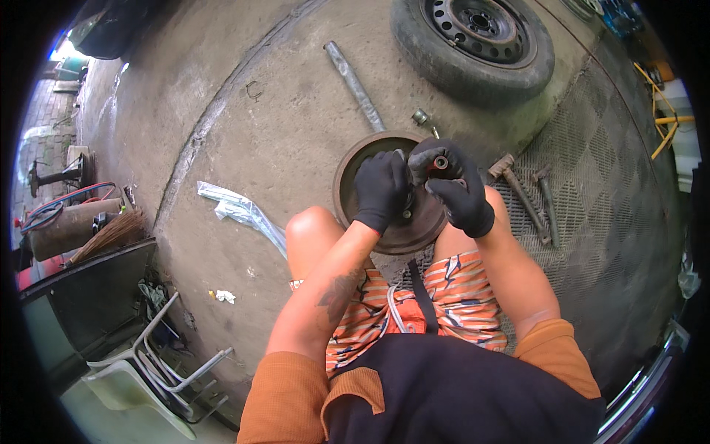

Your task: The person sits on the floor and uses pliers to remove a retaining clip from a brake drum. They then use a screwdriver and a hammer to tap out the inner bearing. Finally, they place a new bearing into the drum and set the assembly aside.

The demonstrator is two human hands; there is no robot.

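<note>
Between my knees lies a round, brown metal brake drum (343,185), its raised rim facing up. Over its left half is my left hand (380,185) in a black glove, with the fingers curled closed. Whatever those fingers grip is hidden. My right hand (460,189), also gloved in black, is closed around a small round metal part (441,162) with a hollow, reddish end, above the drum's right side. Both hands are close together. A small metal fitting (421,116) sits on the floor just past the drum.
A metal pipe (353,85) lies beyond the drum, and a tyred wheel (473,55) at the far right. Two hammers (523,200) (548,205) rest right of my knee. At left are clear plastic wrap (244,209), a chair (140,377) and a broom (111,233).
</note>
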